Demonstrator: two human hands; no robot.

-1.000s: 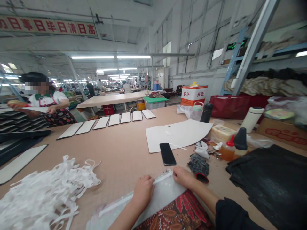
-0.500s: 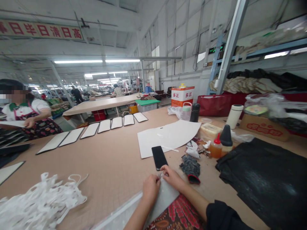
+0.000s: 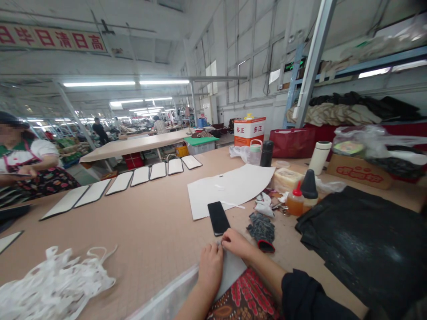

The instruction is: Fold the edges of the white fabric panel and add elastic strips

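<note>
A pale grey sheet [image 3: 231, 269] lies at the table's near edge, under my forearms. My left hand [image 3: 211, 262] has its fingers curled at the sheet's far corner. Close beside it on the right, my right hand [image 3: 235, 242] is closed, thumb and fingertips pinched at the same corner. Just beyond my hands is a black phone [image 3: 219, 218], partly over a large white panel [image 3: 227, 189]. To the right of my right hand lies a grey knitted glove [image 3: 261, 229] with a red cuff. Clear plastic [image 3: 170, 293] stretches left of my left forearm.
White strips [image 3: 60, 284] are heaped at the near left. Dark-edged white panels [image 3: 120, 182] line the far edge. Black material [image 3: 363, 240], a glue bottle [image 3: 295, 202] and a white flask [image 3: 320, 158] stand or lie right. A person [image 3: 30, 155] stands at the far left.
The view has shifted slightly, so most things sit a little further left. My left hand has turned, with its back and fingers more over the sheet's corner. My right hand keeps its pinch there.
</note>
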